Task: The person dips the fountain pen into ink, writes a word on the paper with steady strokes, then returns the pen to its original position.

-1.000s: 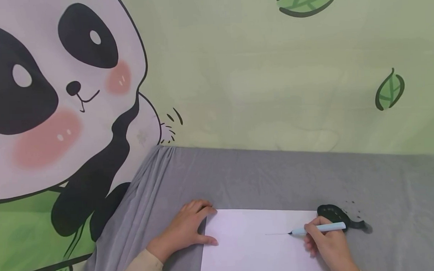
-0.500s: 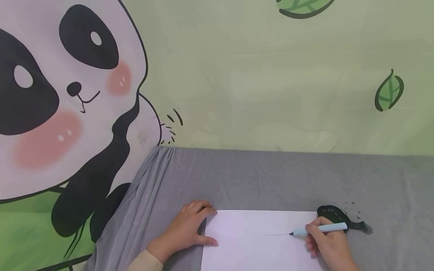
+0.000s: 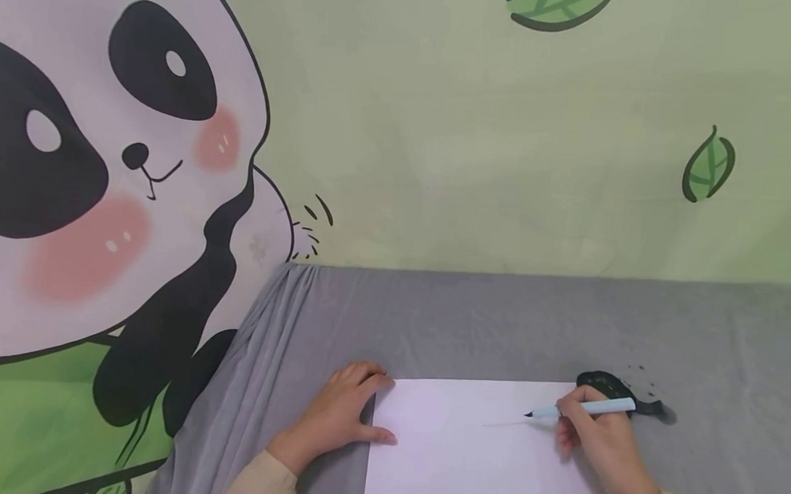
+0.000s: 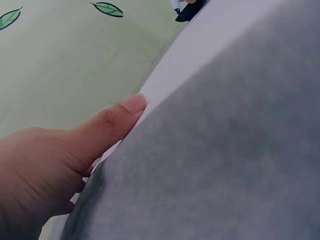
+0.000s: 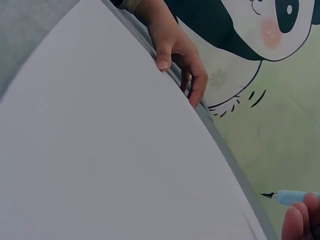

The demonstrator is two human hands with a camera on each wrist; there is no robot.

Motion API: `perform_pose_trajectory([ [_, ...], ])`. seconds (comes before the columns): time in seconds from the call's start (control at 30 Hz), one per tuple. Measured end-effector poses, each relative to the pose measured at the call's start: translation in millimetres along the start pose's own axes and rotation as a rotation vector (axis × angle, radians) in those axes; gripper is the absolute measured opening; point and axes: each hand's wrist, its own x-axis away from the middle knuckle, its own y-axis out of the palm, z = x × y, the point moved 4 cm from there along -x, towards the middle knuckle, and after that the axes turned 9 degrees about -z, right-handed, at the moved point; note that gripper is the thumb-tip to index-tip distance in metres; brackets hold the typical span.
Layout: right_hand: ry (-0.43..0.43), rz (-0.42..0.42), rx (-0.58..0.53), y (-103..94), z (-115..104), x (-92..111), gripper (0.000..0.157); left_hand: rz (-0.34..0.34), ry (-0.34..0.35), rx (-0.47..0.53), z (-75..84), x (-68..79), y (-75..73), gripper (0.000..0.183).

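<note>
A sheet of white paper lies on the grey cloth, with a thin faint line drawn across its upper part. My left hand rests at the paper's left edge, thumb and forefinger spread and touching it; the thumb shows in the left wrist view. In my right hand I pinch a light blue fountain pen with a dark nib. That nib appears just above the right end of the line. In the right wrist view, the pen and a few fingertips show at the lower right.
A glossy black tailed shape, with small dark specks by it, lies at the paper's upper right corner, partly behind my right hand. Grey cloth covers the table up to a green wall printed with a panda and leaves.
The pen's nib has come up from the right end of the line to just above it. My left hand and the paper keep their places.
</note>
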Motion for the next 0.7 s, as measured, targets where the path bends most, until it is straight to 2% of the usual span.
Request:
perform_pose_trajectory([
  [0.2, 0.004, -0.049, 0.028, 2.9, -7, 1, 0.019, 0.001, -0.001, 0.001, -0.2, -0.2, -0.2, 0.07],
  [0.53, -0.142, -0.166, -0.054, 14.3, -18, 5, 0.023, 0.0, -0.001, 0.005, -0.2, -0.7, -0.8, 0.07],
  [0.7, -0.188, -0.225, -0.069, 19.7, -24, 6, 0.026, 0.005, 0.001, -0.001, -0.2, -0.7, -1.1, 0.07],
])
